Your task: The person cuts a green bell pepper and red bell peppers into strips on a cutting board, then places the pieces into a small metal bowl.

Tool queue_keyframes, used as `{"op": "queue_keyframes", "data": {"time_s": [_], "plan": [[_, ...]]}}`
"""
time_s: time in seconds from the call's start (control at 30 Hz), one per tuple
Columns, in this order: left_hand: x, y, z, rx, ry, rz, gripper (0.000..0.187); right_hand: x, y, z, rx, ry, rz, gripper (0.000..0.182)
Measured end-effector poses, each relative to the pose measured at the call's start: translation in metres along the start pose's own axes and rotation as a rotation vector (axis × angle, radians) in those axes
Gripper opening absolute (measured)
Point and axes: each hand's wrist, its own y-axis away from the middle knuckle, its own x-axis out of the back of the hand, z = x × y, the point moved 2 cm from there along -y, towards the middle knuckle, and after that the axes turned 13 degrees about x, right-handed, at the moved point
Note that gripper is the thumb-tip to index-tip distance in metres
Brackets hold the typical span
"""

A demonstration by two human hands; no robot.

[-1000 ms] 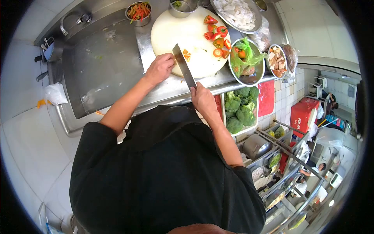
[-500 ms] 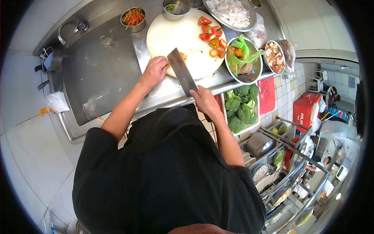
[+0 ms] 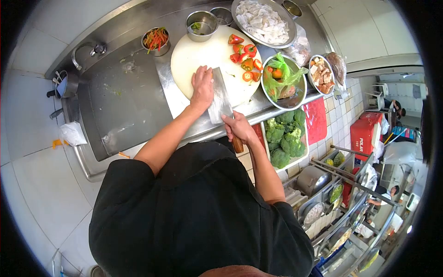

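Observation:
My right hand is wrapped around the wooden handle of a cleaver. Its broad blade lies turned nearly flat over the near side of the round white cutting board. Left of the blade, my left hand rests on the board with fingers stretched forward, close against the blade's side. Whatever is under that palm is hidden. Cut red and orange-green peppers lie in a group on the board's right. A steel bowl with a few green pieces stands at the board's far edge.
A steel bowl of pepper strips stands beside the sink. To the right are a tray of white slices, a bowl with a green bag, and a bowl of brown-white cubes. Broccoli fills a crate below the counter edge.
The cleaver has turned from edge-down to flat side showing. My left hand has moved right and its fingers have straightened beside the blade. The orange pieces by the blade no longer show.

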Motion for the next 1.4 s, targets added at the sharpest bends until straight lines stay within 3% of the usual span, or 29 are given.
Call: {"op": "queue_keyframes", "data": {"time_s": [0.27, 0.33, 0.43, 0.53, 0.63, 0.77, 0.87, 0.97, 1.1, 1.17, 1.23, 1.27, 1.37, 1.4], "plan": [[0.048, -0.147, 0.052, -0.309, 0.11, 0.2, 0.034, -0.011, -0.051, -0.11, 0.233, 0.055, 0.044, 0.025], [0.037, -0.192, 0.043, -0.365, 0.176, 0.172, 0.034, -0.008, -0.059, -0.112, 0.228, 0.005, 0.107, 0.025], [0.016, -0.237, 0.012, -0.196, 0.179, 0.028, 0.029, 0.002, -0.061, -0.104, 0.225, -0.023, 0.184, 0.026], [0.016, -0.246, -0.001, -0.142, -0.041, -0.188, 0.026, 0.017, -0.02, -0.081, 0.219, 0.103, 0.217, 0.027], [0.033, -0.227, 0.034, -0.351, 0.039, 0.018, 0.021, 0.026, 0.034, -0.061, 0.111, 0.181, 0.225, 0.025], [0.007, -0.183, 0.087, -0.527, 0.036, -0.186, 0.019, 0.037, 0.068, -0.002, -0.037, 0.162, 0.162, 0.024], [-0.052, -0.194, 0.08, -0.302, -0.187, -0.374, 0.032, 0.033, 0.077, 0.017, -0.084, 0.136, 0.21, 0.023], [-0.073, -0.206, 0.061, -0.17, -0.428, -0.488, 0.039, 0.031, 0.079, 0.013, -0.075, 0.142, 0.204, 0.024], [-0.063, -0.193, 0.034, -0.083, 0.002, -0.264, 0.03, 0.033, 0.078, 0.019, -0.049, 0.153, 0.199, 0.024], [-0.03, -0.151, 0.027, 0.082, 0.224, -0.371, 0.03, 0.029, 0.08, 0.013, -0.066, 0.181, 0.197, 0.026], [-0.012, -0.103, -0.006, 0.235, 0.572, -0.521, 0.035, 0.025, 0.076, 0.027, 0.088, 0.406, 0.294, 0.03], [0.012, -0.075, -0.007, 0.2, 0.464, -0.564, 0.041, 0.022, 0.075, 0.031, 0.163, 0.524, 0.336, 0.032], [0.062, -0.018, -0.007, -0.057, -0.118, -0.542, 0.054, 0.001, 0.075, -0.004, 0.101, 0.685, 0.358, 0.034], [0.064, -0.011, -0.015, 0.015, -0.067, -0.578, 0.06, -0.003, 0.071, -0.005, 0.203, 0.739, 0.364, 0.032]]}}
